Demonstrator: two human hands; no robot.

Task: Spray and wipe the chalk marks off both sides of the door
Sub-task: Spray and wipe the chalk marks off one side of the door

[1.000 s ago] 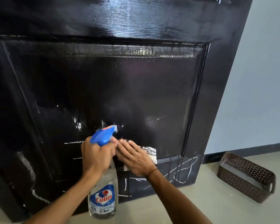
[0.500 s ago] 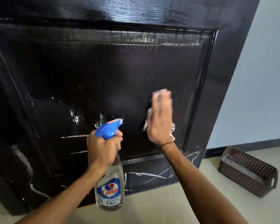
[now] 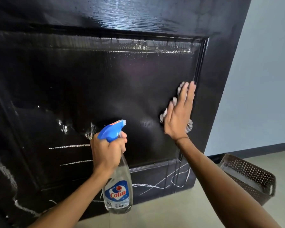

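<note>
A glossy black door (image 3: 105,76) fills most of the view, wet and streaked across its recessed panel. White chalk marks (image 3: 161,185) cross its bottom rail, with more chalk lines at the lower left of the panel. My left hand (image 3: 108,150) grips the neck of a clear spray bottle (image 3: 118,190) with a blue trigger head, nozzle facing the door. My right hand (image 3: 179,114) lies flat with straight fingers, pressing a pale cloth (image 3: 188,125) against the panel's right side, close to the moulding.
A brown perforated plastic basket (image 3: 252,176) stands on the beige floor (image 3: 171,214) to the right of the door's edge. Behind it runs a pale blue wall (image 3: 260,79) with a dark skirting strip.
My right hand has swept the cloth from the panel's bottom edge up and to the right. The left hand and bottle have stayed about where they were.
</note>
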